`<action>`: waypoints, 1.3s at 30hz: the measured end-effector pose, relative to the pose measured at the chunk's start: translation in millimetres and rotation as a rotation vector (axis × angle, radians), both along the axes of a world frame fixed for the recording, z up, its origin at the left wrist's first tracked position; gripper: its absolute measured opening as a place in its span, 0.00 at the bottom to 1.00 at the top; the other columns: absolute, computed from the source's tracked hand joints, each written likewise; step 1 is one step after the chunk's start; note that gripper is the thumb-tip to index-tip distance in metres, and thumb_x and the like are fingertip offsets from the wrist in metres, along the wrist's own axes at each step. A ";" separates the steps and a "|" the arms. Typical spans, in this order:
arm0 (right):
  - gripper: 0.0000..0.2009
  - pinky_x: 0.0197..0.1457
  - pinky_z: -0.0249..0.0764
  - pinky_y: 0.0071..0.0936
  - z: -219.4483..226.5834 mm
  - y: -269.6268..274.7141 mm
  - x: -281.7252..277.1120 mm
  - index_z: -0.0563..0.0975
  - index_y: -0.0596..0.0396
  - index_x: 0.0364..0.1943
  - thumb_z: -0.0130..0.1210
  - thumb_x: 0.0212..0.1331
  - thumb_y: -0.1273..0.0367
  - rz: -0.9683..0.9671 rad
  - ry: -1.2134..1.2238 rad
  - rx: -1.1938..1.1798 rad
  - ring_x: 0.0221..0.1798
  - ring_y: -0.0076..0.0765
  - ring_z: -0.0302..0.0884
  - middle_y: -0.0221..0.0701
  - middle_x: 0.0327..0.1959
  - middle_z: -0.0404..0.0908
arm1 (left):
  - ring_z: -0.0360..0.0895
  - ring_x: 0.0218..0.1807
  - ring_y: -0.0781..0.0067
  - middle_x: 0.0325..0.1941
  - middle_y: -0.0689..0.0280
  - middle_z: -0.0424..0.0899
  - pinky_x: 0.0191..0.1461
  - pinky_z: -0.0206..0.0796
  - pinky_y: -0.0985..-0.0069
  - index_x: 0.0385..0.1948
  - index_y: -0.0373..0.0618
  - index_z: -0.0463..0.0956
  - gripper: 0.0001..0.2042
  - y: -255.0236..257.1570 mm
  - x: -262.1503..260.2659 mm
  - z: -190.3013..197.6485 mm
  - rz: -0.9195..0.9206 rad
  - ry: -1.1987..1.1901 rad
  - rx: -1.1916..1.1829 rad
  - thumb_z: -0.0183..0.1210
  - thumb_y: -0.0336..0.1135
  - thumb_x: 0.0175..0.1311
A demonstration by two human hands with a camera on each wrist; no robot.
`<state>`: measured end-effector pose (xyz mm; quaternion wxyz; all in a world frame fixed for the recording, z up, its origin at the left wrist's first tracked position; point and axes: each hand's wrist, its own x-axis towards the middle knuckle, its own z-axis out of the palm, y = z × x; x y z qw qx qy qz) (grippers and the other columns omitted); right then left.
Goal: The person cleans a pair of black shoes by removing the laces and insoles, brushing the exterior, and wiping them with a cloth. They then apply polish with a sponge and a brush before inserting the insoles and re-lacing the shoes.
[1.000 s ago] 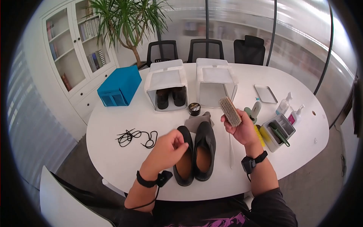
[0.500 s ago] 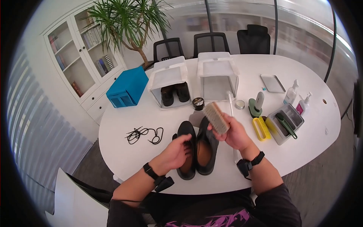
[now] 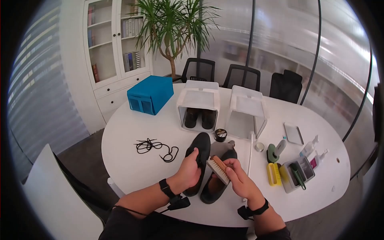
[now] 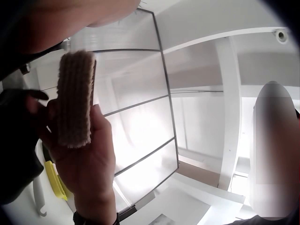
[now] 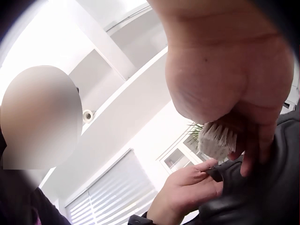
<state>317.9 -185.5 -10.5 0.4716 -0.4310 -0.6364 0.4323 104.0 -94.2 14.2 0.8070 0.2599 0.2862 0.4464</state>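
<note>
My left hand (image 3: 188, 173) grips a black leather shoe (image 3: 201, 145) by its side, the thumb over the opening's edge. The shoe's toe points away from me. In my right hand (image 3: 243, 182) is a wooden-backed brush (image 3: 218, 169) with pale bristles, pinched along its back between fingers and thumb. The bristles face left and down, close beside the gripped shoe. The second black shoe (image 3: 212, 195) stands on the table, partly hidden under the brush and right hand. The left wrist view shows the dense bristle face (image 4: 75, 101) in front of the right palm.
Black laces (image 3: 158, 149) lie to the left. Beyond the shoes are a grey cloth (image 3: 224, 149), a round black tin (image 3: 220, 135) and two white-framed boxes (image 3: 199, 90). At right are a white-handled brush (image 3: 251, 156), a yellow brush (image 3: 274, 174), a grey caddy (image 3: 286, 183) and pump bottles (image 3: 309, 147).
My left hand has gone from hovering over the left shoe to gripping it, and that shoe has shifted from its neighbour. The brush has come down and left, its bristles turned toward the shoe.
</note>
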 end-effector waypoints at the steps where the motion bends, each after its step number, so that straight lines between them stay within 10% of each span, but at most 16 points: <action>1: 0.19 0.72 0.81 0.33 7.6 -2.6 2.6 0.64 0.59 0.77 0.41 0.95 0.63 0.005 -0.019 -0.004 0.58 0.36 0.89 0.42 0.68 0.83 | 0.81 0.74 0.62 0.73 0.61 0.86 0.86 0.64 0.60 0.75 0.45 0.76 0.24 1.8 -2.6 0.3 0.005 -0.019 -0.004 0.45 0.53 0.96; 3: 0.21 0.71 0.81 0.34 35.3 -11.8 1.9 0.63 0.59 0.80 0.42 0.95 0.63 -0.050 0.226 -0.097 0.60 0.34 0.87 0.41 0.67 0.83 | 0.83 0.65 0.76 0.66 0.67 0.88 0.69 0.73 0.72 0.71 0.44 0.80 0.25 8.1 -10.7 0.4 0.085 -0.001 0.149 0.54 0.56 0.93; 4: 0.25 0.72 0.80 0.36 41.3 -9.4 7.0 0.60 0.58 0.85 0.47 0.93 0.66 -0.132 0.205 -0.043 0.64 0.33 0.84 0.42 0.67 0.83 | 0.81 0.74 0.70 0.75 0.65 0.86 0.84 0.68 0.63 0.76 0.43 0.78 0.23 15.2 -18.9 -2.6 0.058 -0.004 0.153 0.58 0.48 0.92; 9: 0.34 0.80 0.76 0.40 62.5 3.1 -5.0 0.60 0.57 0.89 0.58 0.83 0.74 -0.441 -0.163 0.430 0.74 0.44 0.81 0.46 0.74 0.81 | 0.83 0.74 0.70 0.76 0.63 0.86 0.83 0.71 0.63 0.77 0.39 0.77 0.23 30.6 -43.1 -5.7 -0.128 0.203 0.306 0.58 0.45 0.92; 12: 0.31 0.78 0.77 0.38 61.3 12.9 -14.7 0.76 0.58 0.81 0.68 0.75 0.75 -0.638 -0.439 0.620 0.72 0.51 0.84 0.47 0.74 0.83 | 0.81 0.77 0.74 0.79 0.63 0.83 0.77 0.77 0.69 0.84 0.42 0.69 0.26 36.9 -48.2 -32.6 -0.290 -0.085 0.454 0.54 0.44 0.94; 24: 0.34 0.44 0.88 0.39 28.8 15.1 -35.7 0.85 0.47 0.74 0.81 0.59 0.71 -0.322 -0.621 0.621 0.40 0.50 0.88 0.37 0.51 0.87 | 0.79 0.81 0.65 0.81 0.60 0.80 0.83 0.73 0.59 0.84 0.41 0.67 0.26 28.2 -67.5 -30.9 -0.312 -0.121 0.318 0.56 0.38 0.92; 39: 0.31 0.49 0.88 0.37 31.9 17.7 -14.2 0.82 0.50 0.76 0.76 0.68 0.76 -0.755 -0.535 0.683 0.47 0.46 0.88 0.42 0.56 0.84 | 0.77 0.81 0.67 0.82 0.60 0.78 0.80 0.72 0.63 0.85 0.42 0.65 0.28 10.0 -52.0 -41.6 -0.461 -0.134 0.434 0.55 0.24 0.87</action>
